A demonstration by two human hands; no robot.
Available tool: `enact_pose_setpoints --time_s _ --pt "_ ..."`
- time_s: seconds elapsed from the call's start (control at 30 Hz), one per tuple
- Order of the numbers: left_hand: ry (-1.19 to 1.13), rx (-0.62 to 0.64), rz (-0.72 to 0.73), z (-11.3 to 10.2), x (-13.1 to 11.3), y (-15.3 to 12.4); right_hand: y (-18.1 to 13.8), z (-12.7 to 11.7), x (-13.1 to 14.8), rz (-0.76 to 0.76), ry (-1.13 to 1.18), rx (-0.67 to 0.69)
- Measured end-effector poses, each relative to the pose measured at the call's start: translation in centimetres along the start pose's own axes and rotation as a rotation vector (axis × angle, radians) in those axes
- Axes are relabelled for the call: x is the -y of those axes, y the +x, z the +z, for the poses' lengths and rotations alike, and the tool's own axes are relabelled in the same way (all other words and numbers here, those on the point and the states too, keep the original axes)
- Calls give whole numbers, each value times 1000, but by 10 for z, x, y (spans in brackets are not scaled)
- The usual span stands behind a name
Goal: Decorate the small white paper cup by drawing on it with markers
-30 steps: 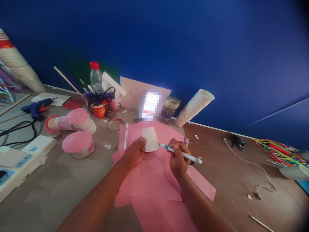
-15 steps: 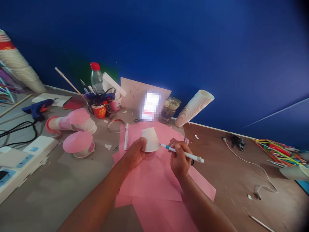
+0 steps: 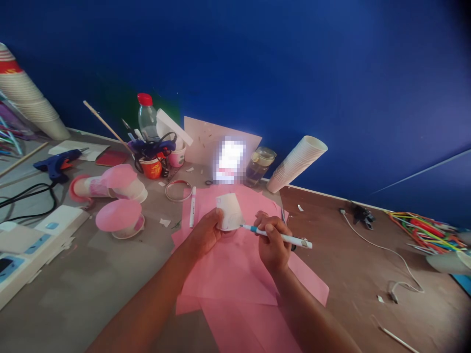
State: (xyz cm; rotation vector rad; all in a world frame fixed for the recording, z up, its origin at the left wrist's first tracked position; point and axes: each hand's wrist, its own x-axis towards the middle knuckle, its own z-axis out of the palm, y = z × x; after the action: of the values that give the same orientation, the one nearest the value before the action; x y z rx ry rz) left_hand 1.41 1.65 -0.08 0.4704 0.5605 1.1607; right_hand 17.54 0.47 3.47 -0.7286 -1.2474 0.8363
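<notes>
My left hand point(image 3: 204, 234) grips a white paper cup point(image 3: 229, 211) held upside down on the pink paper sheets point(image 3: 235, 274). My right hand point(image 3: 271, 243) is closed round a white and blue pen point(image 3: 279, 237), its tip touching the cup's lower rim on the right side. A second white marker point(image 3: 192, 206) lies on the table just left of the cup.
Pink-topped cups point(image 3: 119, 218) lie at left, beside a blue glue gun point(image 3: 55, 162) and a white box point(image 3: 35, 240). A bottle point(image 3: 147, 117), a tool cup point(image 3: 151, 164), a jar point(image 3: 259, 165) and stacked cups point(image 3: 296, 163) line the back. Cable point(image 3: 390, 255) and coloured straws point(image 3: 423, 230) lie right.
The pen tip has slid slightly leftward and down along the cup's rim. The cup tilted a little in my left hand.
</notes>
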Motion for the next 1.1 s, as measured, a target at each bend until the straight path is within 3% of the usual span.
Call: enact_pose_setpoints --time_s 0.2,0.53,0.67,0.87,1.1 --pt "-12 32 -6 0 0 0 3 -3 -4 40 6 -99" --pt "-19 5 -9 -3 2 2 2 -2 -3 41 42 -14" --pt "-21 16 0 -3 3 2 3 -3 -4 26 93 -83" --pt "-33 16 -6 -5 4 3 2 -2 -6 148 104 -164" --pt "-14 -4 9 -3 3 2 -1 1 -10 167 25 -105"
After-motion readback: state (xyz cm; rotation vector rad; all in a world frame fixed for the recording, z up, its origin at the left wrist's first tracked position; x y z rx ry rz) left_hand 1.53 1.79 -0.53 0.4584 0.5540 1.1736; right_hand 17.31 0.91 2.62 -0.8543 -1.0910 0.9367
